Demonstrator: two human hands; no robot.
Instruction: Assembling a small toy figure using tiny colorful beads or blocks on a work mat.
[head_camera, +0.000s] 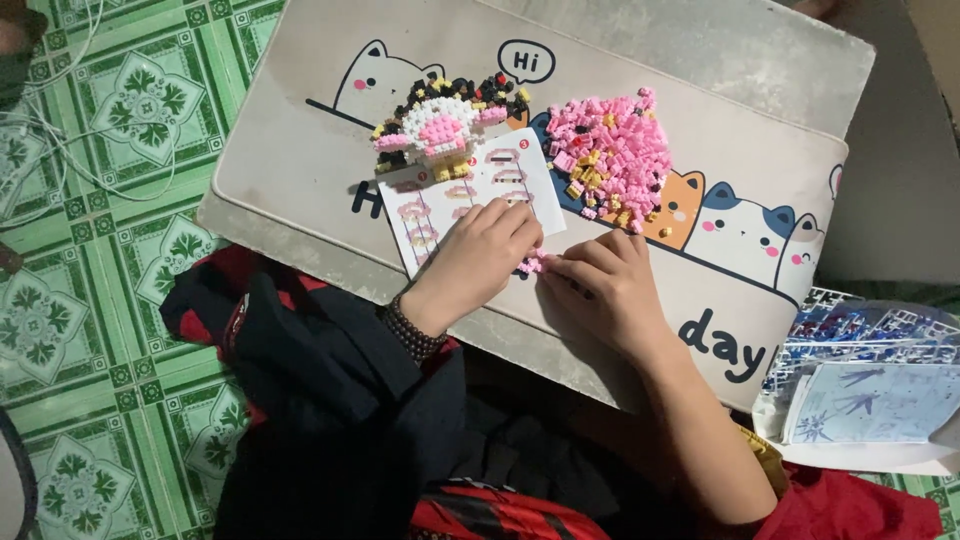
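Hands first, since they're nearest: left hand (487, 252) is curling its fingers down onto the lower edge of the instruction sheet (470, 195), closed over something tiny that I can't make out, and there's a dark bead bracelet (410, 330) sitting on that wrist. Right hand (600, 290) is pinching a small clump of pink mini bricks (531, 265) between fingertips, right where the two hands are meeting on the mat.

Progress-wise I'm judging it as partway. Just past the sheet, the half-built figure (440, 128) is standing with a rounded white and pink front and a ring of black, yellow and red bricks around it, so a decent chunk is looking done. But the loose brick pile (605, 160) beside it is still big, mostly pink with some yellow bits mixed in, so plenty is waiting to go on.

Everything is sitting on a pale, slightly grubby desk mat (300, 170) with cartoon cats printed across it, smooth and flexible looking. Off to the right a clear plastic bag (865, 385) of bluish parts with a paper insert is lying near the mat's corner. Green patterned floor tiles (110, 300) are showing underneath, glossy and hard
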